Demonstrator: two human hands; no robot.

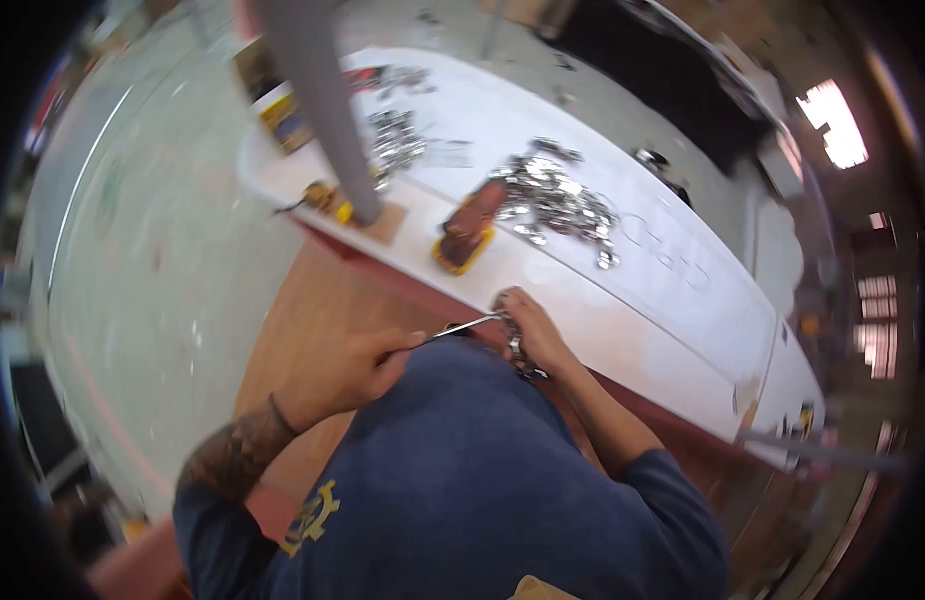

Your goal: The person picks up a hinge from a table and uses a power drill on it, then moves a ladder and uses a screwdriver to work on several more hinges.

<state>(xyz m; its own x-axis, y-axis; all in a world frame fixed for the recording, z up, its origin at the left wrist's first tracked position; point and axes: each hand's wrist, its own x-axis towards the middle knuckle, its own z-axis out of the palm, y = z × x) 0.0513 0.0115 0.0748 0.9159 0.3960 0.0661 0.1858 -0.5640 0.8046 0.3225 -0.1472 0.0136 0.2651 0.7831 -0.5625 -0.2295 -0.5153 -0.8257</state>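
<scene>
My left hand (368,365) is closed around the near end of a slim tool with a straight metal shaft (468,326); its handle is mostly hidden in the fist. The shaft points right, its tip meeting the shiny metal pieces (518,350) in my right hand (531,328). Those fingers are curled over the pieces, which hang down in a short string just off the table's near edge. Blur hides the exact shape of the pieces. On the white table (633,310), a heap of shiny metal parts (558,195) lies past my right hand.
A brown and yellow object (468,230) lies by the heap. Left of it, a grey post (328,110) rises from the tabletop, with a yellow tool (323,195) at its foot. More metal parts (395,140) and a yellow box (285,122) sit at the far left end.
</scene>
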